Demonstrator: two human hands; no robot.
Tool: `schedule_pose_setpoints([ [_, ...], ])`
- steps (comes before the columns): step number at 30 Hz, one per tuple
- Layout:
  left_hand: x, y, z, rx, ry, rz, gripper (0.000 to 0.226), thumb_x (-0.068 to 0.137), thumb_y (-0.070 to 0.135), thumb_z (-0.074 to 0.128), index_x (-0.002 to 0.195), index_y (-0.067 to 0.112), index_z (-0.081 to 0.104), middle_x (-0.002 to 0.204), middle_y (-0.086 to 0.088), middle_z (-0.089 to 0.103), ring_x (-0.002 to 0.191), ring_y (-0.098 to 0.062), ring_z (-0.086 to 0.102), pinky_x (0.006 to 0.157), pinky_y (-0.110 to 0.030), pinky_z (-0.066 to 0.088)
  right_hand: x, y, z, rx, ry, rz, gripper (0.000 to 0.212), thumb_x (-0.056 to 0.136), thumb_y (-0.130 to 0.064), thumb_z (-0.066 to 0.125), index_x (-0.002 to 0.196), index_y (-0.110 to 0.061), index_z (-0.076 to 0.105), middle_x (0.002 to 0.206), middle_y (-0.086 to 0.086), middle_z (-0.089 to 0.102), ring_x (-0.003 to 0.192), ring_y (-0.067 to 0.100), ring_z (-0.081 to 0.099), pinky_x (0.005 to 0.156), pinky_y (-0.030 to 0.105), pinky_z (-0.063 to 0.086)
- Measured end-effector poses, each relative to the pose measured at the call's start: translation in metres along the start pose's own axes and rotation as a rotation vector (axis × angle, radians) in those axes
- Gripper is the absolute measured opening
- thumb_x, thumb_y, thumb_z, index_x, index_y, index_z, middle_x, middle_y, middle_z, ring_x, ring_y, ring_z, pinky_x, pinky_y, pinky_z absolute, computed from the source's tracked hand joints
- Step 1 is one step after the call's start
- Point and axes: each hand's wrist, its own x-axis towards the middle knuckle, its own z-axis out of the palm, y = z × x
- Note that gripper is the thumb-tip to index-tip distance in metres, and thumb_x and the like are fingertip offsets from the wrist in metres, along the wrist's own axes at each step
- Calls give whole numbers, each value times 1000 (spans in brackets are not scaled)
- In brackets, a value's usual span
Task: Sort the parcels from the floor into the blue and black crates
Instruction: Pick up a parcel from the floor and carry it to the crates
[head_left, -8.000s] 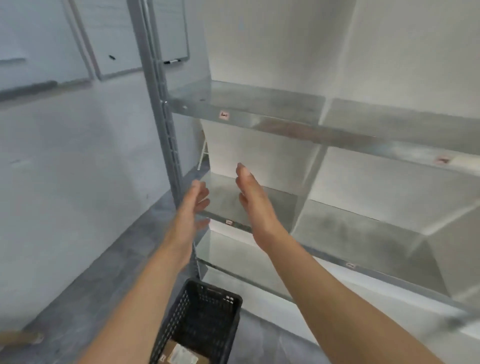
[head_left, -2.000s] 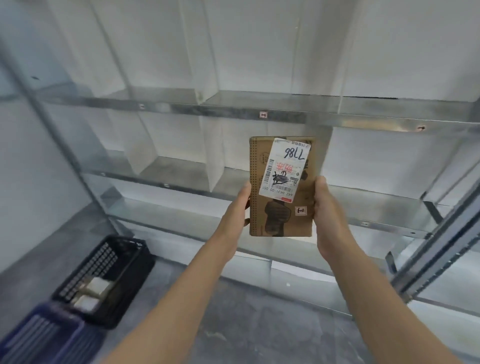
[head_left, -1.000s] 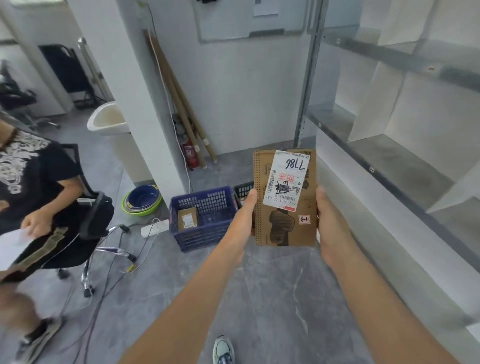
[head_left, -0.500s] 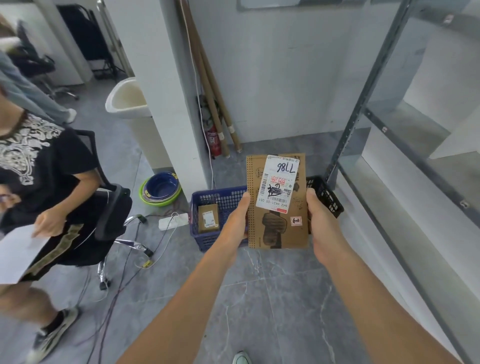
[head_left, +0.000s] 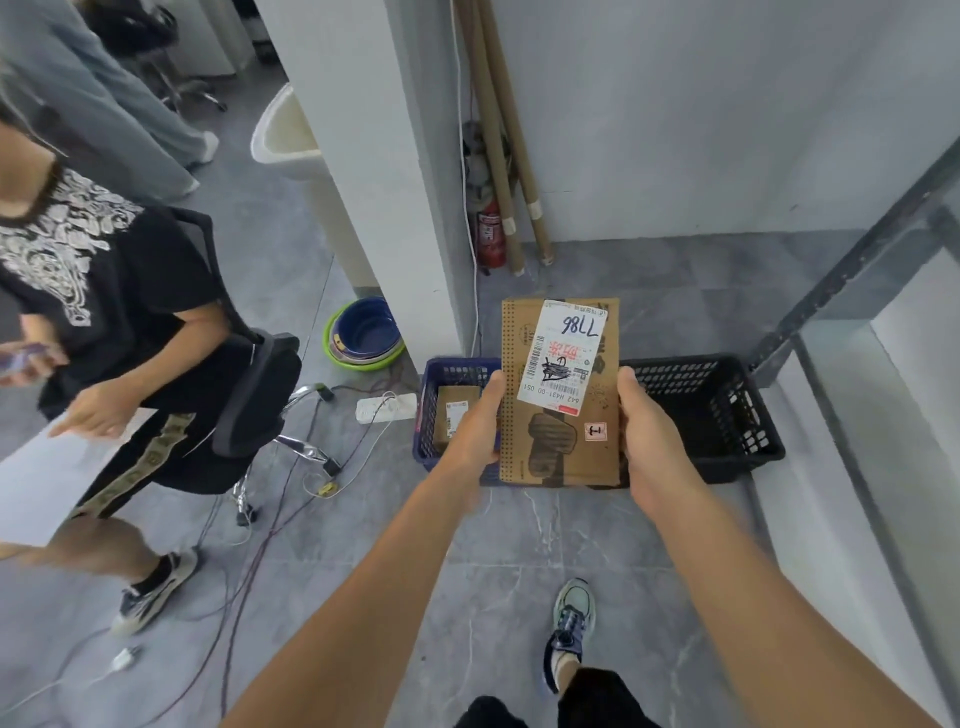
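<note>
Both hands, left (head_left: 480, 423) and right (head_left: 649, 441), grip parcel (head_left: 558, 452) by its edges; it hides most of blue crate (head_left: 431, 415) and black crate's (head_left: 727, 415) left end.

The forearms (head_left: 358, 597) are left bare. A pale green trainer (head_left: 571, 616) with dark laces is worn below black shorts (head_left: 602, 699).

There are two crates, a blue crate (head_left: 429, 415) and a black crate (head_left: 727, 415), and two parcels, a held parcel (head_left: 550, 447) and a smaller parcel (head_left: 453, 415). Two hands show, left hand (head_left: 478, 431) and right hand (head_left: 649, 441). One extinguisher (head_left: 488, 236), one power strip (head_left: 387, 408), one chair (head_left: 254, 395).
</note>
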Motion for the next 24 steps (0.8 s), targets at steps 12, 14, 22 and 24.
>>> schedule_pose_setpoints([
  [12, 144, 27, -15, -7, 50, -105, 58, 105, 64, 26, 136, 31, 63, 100, 15, 69, 87, -2, 64, 66, -24, 46, 144, -22, 47, -96, -11, 153, 37, 111, -56, 35, 123, -37, 64, 98, -18, 69, 89, 1, 60, 85, 31, 40],
  [14, 172, 25, -22, -12, 36, -139, 60, 103, 66, 26, 134, 32, 64, 104, 17, 70, 91, -2, 64, 71, -26, 46, 170, -18, 59, -110, -6, 180, 40, 110, -58, 35, 127, -36, 65, 102, -16, 72, 93, 2, 62, 82, 31, 43],
  [22, 306, -1, -60, 16, -47, -271, 56, 104, 65, 28, 132, 33, 65, 113, 12, 71, 96, -4, 65, 76, -28, 49, 283, 18, 116, -160, 72, 311, 50, 106, -66, 36, 127, -36, 70, 113, -7, 79, 106, 17, 71, 86, 42, 49],
  [24, 337, -9, -67, 28, -67, -320, 55, 102, 69, 32, 123, 34, 69, 113, 11, 74, 99, -9, 68, 84, -32, 52, 307, 30, 128, -143, 92, 341, 47, 107, -64, 35, 127, -37, 69, 112, -10, 78, 104, 12, 70, 90, 42, 48],
])
